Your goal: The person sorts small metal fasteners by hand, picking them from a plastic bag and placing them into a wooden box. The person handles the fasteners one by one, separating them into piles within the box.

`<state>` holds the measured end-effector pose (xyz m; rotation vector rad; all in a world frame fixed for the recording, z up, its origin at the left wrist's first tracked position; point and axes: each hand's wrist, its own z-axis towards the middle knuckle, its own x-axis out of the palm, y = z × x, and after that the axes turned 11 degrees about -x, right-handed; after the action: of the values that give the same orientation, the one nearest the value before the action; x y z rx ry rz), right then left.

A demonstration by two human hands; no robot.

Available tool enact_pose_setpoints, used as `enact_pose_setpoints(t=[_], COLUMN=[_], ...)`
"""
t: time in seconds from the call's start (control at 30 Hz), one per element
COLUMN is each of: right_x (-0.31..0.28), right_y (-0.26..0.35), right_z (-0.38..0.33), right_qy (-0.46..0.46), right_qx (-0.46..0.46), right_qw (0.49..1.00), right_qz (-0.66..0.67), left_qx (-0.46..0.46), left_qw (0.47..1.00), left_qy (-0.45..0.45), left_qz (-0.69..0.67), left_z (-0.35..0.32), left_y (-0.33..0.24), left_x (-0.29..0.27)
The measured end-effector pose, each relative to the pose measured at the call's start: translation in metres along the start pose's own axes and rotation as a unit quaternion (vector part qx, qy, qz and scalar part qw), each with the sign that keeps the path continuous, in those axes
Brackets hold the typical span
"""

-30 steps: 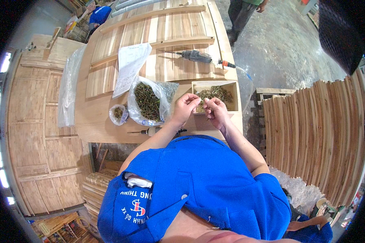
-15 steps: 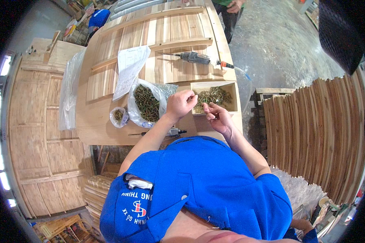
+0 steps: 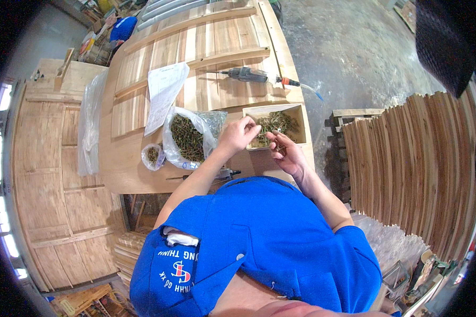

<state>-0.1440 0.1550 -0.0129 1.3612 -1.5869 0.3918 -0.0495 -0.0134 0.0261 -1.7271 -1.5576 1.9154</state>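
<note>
An open wooden box (image 3: 300, 120) on the bench holds a heap of small dark screws (image 3: 276, 123). My left hand (image 3: 238, 134) hovers at the box's near left corner, its fingertips pinched on what looks like one small screw. My right hand (image 3: 286, 154) is just in front of the box, palm up and cupped, with a few small screws in it. The two hands are close together but apart.
A clear plastic bag of screws (image 3: 188, 138) and a smaller bag (image 3: 152, 155) lie left of the box. A paper sheet (image 3: 164, 92) and an air tool with a hose (image 3: 251, 75) lie farther back. A small hand tool (image 3: 225, 173) sits at the bench edge. Stacked planks (image 3: 407, 169) stand on the right.
My hands have drawn slightly apart. The left fingertips now reach the box's corner, and the right hand has sunk a little toward me.
</note>
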Motion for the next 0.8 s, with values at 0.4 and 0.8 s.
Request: enact_pose_setpoints(t=[0.4, 0.8], right_x=[0.017, 0.024], right_y=[-0.016, -0.018], right_z=[0.008, -0.002], right_qy=[-0.014, 0.026], right_qx=[-0.054, -0.094], right_qw=[0.993, 0.969], right_qz=[-0.101, -0.228], left_qx=[0.206, -0.158], left_qw=[0.976, 0.772], left_qy=[-0.062, 0.158], left_qz=[0.027, -0.595], left_z=[-0.032, -0.017], left_y=[-0.014, 0.025], left_x=[0.020, 0.011])
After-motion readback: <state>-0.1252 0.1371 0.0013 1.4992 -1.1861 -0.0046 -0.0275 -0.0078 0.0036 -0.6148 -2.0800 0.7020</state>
